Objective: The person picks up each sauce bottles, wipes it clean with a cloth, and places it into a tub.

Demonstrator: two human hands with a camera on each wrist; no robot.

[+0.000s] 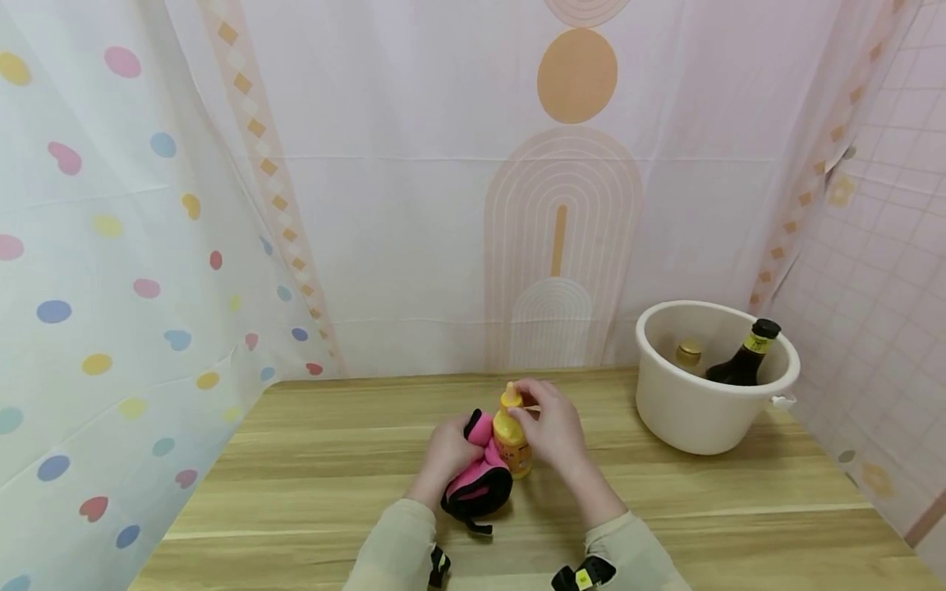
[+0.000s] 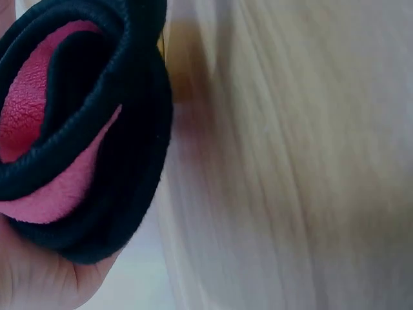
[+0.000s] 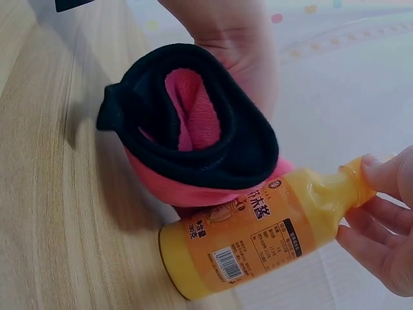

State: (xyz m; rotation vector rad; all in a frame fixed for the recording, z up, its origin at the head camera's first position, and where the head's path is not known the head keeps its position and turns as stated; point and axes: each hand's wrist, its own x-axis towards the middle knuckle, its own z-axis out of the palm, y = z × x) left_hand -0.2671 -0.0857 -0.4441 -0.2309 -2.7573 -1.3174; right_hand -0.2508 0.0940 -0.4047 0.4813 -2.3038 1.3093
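A yellow squeeze bottle [image 1: 512, 439] with an orange label and a pointed tip stands on the table in front of me. With thumb and fingers my right hand [image 1: 553, 423] pinches it at the neck, just below the tip. My left hand [image 1: 447, 453] grips a bunched pink cloth [image 1: 479, 474] with black edging, close against the bottle's left side. Rolled folds of the cloth [image 2: 68, 187] fill the upper left of the left wrist view. Seen from the right wrist, the cloth overlaps the upper edge of the bottle's label [image 3: 258, 239], where Chinese print and a barcode show.
At the right of the wooden table [image 1: 318, 451] stands a white bucket [image 1: 695, 419] with a handle. In it are a dark bottle [image 1: 741, 365] with a black cap and a gold-topped item [image 1: 689, 353]. A patterned curtain [image 1: 384, 205] hangs along the table's back edge.
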